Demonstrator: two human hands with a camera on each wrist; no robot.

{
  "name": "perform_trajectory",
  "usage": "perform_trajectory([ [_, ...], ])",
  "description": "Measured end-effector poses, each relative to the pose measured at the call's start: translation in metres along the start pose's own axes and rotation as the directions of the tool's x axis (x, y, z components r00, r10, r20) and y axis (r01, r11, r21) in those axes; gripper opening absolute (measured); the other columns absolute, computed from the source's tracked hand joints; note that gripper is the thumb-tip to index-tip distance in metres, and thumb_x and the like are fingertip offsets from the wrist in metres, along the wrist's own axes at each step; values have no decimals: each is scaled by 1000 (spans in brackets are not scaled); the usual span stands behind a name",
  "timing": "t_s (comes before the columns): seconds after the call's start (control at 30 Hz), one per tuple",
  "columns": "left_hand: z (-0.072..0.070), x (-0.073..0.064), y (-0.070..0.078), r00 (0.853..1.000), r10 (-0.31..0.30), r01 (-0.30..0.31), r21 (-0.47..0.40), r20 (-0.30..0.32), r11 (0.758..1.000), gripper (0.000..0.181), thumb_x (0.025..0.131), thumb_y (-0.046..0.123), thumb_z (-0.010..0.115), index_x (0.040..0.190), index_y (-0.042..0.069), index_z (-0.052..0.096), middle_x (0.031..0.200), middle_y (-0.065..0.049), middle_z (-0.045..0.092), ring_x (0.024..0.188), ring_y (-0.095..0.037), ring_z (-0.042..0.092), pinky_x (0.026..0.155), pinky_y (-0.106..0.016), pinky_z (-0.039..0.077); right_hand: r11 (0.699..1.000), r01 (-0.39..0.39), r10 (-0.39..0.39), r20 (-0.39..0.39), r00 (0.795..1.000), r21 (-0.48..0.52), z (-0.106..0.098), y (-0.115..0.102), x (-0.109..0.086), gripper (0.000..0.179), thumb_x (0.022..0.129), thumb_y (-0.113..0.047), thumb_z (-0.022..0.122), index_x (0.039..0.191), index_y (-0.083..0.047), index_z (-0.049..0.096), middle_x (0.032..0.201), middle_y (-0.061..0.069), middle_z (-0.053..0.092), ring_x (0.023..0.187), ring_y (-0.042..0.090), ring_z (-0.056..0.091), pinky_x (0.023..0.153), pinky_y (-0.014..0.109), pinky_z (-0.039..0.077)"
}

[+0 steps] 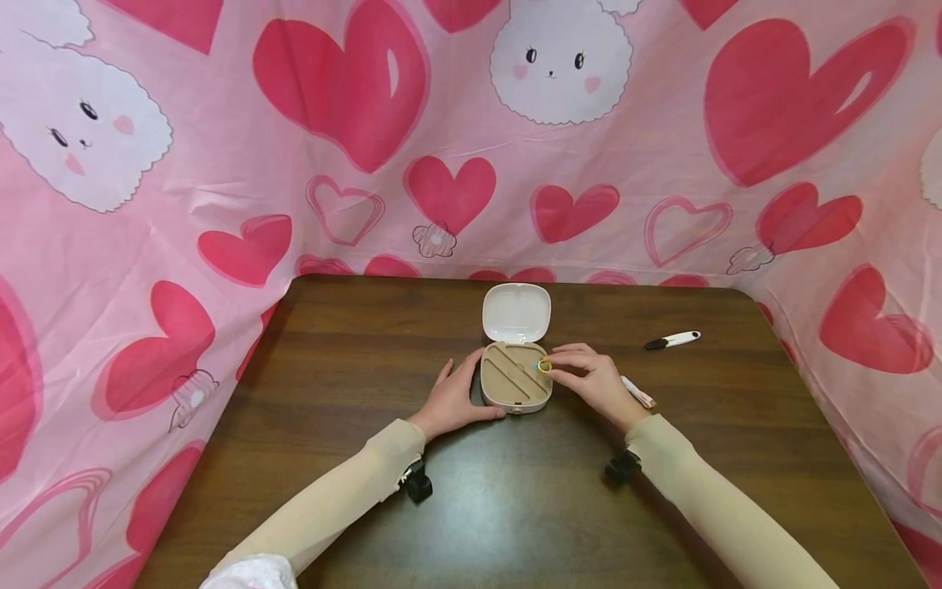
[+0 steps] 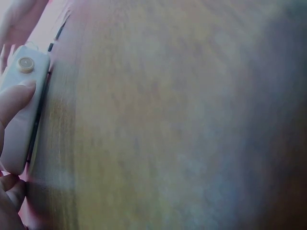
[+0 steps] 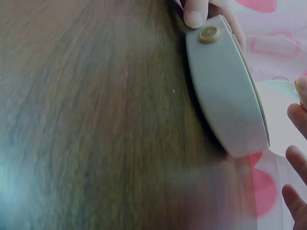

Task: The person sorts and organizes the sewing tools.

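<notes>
A small white jewelry box (image 1: 515,406) stands on the table with its lid (image 1: 517,312) raised toward the back. Diagonal grooves cross its beige insert (image 1: 508,378). Around the box's left side lies my left hand (image 1: 454,399), its thumb (image 2: 19,98) against the front face near the round button (image 2: 25,64). Over the right part of the insert, my right hand (image 1: 594,383) pinches a small yellow ring (image 1: 545,366) between thumb and forefinger. Something light blue shows at the ring's left. In the right wrist view, that hand's fingers (image 3: 298,163) are at the right edge.
A black-and-white slim tool (image 1: 673,340) lies on the table at the right. Another slim white item (image 1: 639,393) is partly hidden behind my right hand. Pink heart-patterned cloth (image 1: 471,123) hangs round the brown table (image 1: 353,327).
</notes>
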State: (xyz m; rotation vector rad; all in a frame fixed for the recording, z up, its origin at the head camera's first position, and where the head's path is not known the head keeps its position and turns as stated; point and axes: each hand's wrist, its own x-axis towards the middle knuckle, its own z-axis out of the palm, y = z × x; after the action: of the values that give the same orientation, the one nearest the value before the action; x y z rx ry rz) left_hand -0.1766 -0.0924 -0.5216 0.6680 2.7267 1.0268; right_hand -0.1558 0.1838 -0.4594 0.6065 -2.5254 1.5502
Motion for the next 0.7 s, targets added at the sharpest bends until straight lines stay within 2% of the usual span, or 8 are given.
perform_trajectory([
  [0.2, 0, 0, 0, 1000, 0, 0, -2, 0, 1000, 113, 79, 51, 89, 164, 10, 27, 165, -8, 38, 150, -23, 41, 128, -55, 8, 1000, -5, 6, 44, 999, -4, 6, -5, 2, 23, 88, 3, 80, 110, 4, 79, 109, 17, 76, 106, 13, 67, 92, 10, 47],
  [0.3, 0, 0, 0, 1000, 1, -1, 1, -3, 1000, 112, 79, 51, 89, 163, 10, 27, 165, -8, 39, 150, -23, 41, 128, -55, 8, 1000, -5, 4, 62, 998, 15, 9, -5, 4, 22, 88, 3, 79, 111, 4, 79, 107, 16, 77, 105, 6, 67, 92, 10, 48],
  [0.53, 0, 1, 0, 1000, -1, 1, 13, -1, 1000, 112, 79, 51, 89, 163, 10, 27, 165, -7, 40, 149, -21, 41, 129, -54, 8, 1000, 13, -15, 83, 996, 14, 23, 23, 8, 23, 87, 3, 81, 110, 2, 79, 105, 14, 77, 103, 13, 68, 91, 12, 49],
  [0.7, 0, 1, -1, 1000, 4, -4, 6, -5, 1000, 112, 79, 51, 89, 163, 10, 28, 164, -7, 41, 149, -21, 42, 128, -54, 8, 999, 19, -22, 102, 995, 30, 28, 27, 8, 26, 87, -3, 82, 113, -4, 80, 108, 8, 77, 105, 17, 67, 93, 15, 49],
])
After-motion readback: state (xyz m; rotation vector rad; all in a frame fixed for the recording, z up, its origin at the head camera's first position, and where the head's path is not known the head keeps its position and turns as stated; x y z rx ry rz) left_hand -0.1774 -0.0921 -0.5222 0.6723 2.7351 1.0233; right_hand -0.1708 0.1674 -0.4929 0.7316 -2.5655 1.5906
